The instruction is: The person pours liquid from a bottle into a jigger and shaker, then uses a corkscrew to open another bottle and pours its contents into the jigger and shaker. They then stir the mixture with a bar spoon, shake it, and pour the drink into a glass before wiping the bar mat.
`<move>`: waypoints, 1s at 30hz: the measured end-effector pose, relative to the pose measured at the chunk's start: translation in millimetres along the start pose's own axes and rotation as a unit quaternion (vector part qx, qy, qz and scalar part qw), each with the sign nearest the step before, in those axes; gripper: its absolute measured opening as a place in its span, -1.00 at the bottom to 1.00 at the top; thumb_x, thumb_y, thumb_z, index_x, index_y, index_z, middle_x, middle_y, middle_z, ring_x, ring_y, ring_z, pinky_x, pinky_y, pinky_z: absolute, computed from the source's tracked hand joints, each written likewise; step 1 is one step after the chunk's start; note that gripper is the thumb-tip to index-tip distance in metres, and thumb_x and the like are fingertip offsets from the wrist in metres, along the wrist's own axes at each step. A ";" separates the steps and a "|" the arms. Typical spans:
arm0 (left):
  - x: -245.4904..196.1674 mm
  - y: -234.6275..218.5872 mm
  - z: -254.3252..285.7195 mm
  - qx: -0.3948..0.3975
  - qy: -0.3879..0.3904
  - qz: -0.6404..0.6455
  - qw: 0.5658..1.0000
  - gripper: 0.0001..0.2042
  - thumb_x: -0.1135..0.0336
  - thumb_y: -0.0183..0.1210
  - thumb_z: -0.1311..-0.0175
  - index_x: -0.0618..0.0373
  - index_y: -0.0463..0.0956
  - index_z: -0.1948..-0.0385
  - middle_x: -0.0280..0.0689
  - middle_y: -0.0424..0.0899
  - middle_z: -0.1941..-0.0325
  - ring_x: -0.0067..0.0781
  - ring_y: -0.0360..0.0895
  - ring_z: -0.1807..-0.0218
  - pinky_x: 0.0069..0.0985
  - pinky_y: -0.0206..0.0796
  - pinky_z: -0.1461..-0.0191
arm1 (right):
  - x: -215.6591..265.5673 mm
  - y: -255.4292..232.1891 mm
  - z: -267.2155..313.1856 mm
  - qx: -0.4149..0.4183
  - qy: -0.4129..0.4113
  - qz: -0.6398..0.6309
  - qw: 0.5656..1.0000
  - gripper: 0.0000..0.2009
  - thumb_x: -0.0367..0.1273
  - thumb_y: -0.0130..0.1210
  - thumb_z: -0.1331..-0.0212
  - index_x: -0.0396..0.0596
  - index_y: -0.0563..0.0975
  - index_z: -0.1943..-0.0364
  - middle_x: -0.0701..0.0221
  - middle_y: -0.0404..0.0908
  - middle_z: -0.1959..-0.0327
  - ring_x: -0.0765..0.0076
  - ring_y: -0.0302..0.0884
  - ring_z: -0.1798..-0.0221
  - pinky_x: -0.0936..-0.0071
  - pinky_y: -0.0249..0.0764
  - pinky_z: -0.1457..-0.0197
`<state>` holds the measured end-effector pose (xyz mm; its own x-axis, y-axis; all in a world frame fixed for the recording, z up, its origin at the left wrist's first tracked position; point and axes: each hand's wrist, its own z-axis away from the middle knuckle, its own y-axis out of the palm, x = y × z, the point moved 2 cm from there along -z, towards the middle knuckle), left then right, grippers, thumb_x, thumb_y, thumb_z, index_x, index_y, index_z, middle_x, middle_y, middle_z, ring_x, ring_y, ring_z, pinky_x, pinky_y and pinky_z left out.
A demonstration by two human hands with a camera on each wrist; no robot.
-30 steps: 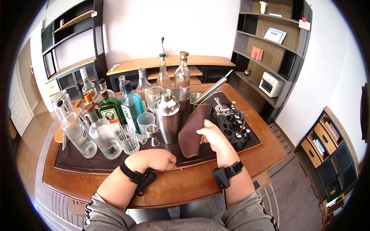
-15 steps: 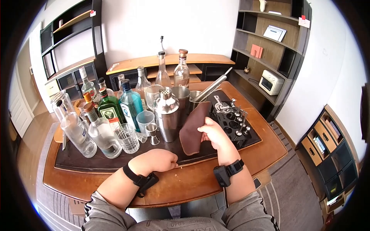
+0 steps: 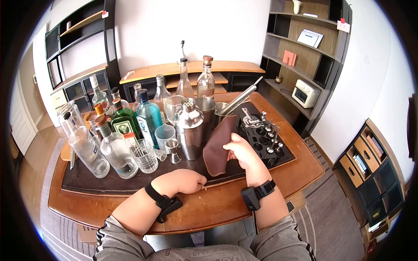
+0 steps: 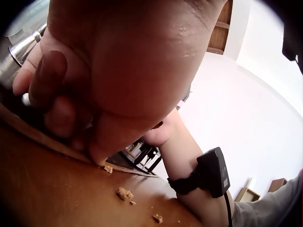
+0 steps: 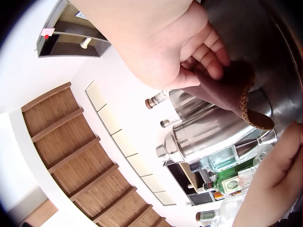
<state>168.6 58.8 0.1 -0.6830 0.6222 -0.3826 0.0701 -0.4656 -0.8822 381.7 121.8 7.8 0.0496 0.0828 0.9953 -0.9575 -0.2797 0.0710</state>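
Note:
My right hand [image 3: 240, 150] pinches a dark brown leather piece [image 3: 217, 150] between thumb and fingers. The leather stands raised over the near edge of the dark mat [image 3: 130, 187]; the right wrist view shows its stitched rim. My left hand [image 3: 185, 180] is low at the mat's near edge, fingers curled with nothing in them. One of its digits touches down by that edge, right beside small brown crumbs [image 4: 124, 193] on the wooden table [image 4: 71, 194]. A steel cocktail shaker [image 3: 190, 135] and a jigger [image 3: 173, 150] stand just behind.
Several liquor bottles [image 3: 124, 117] and a cut-glass tumbler [image 3: 144, 156] crowd the mat's left side. Behind the leather, metal tools [image 3: 239, 100] lean in a steel cup. A black rack [image 3: 265, 145] with metal bar tools stands on the right. A phone [image 3: 290, 206] shows below the table's right edge.
My left hand has shifted slightly right along the mat's edge, and crumbs now show on the wood below it. The right hand and the leather piece have barely moved.

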 end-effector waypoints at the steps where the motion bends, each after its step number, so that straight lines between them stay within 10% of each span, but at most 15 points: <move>1: 1.3 -1.0 0.9 0.004 -0.006 0.007 1.000 -0.79 0.17 0.02 -0.28 0.05 0.55 0.25 -0.05 0.63 0.33 0.04 0.57 0.24 -0.19 0.37 0.15 | -0.2 -0.3 0.3 0.000 -0.001 0.001 1.000 -0.78 -0.49 0.02 -0.17 -0.07 0.47 0.09 0.43 0.59 0.32 0.48 0.55 0.42 0.49 0.53 0.32; 30: -5.1 -5.3 9.0 0.020 0.044 0.072 0.996 -0.79 0.26 0.18 -0.19 0.00 0.55 0.15 -0.17 0.64 0.34 -0.10 0.58 0.23 -0.27 0.36 0.16 | 1.6 0.4 1.5 0.003 0.000 0.006 1.000 -0.72 -0.52 -0.02 -0.19 -0.09 0.45 -0.01 0.41 0.59 0.25 0.46 0.57 0.37 0.49 0.54 0.29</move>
<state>165.1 52.4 9.2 -0.6014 0.5993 -0.5283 0.1326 -0.5773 -0.8057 381.9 120.4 9.6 0.0383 0.0784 0.9962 -0.9563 -0.2864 0.0593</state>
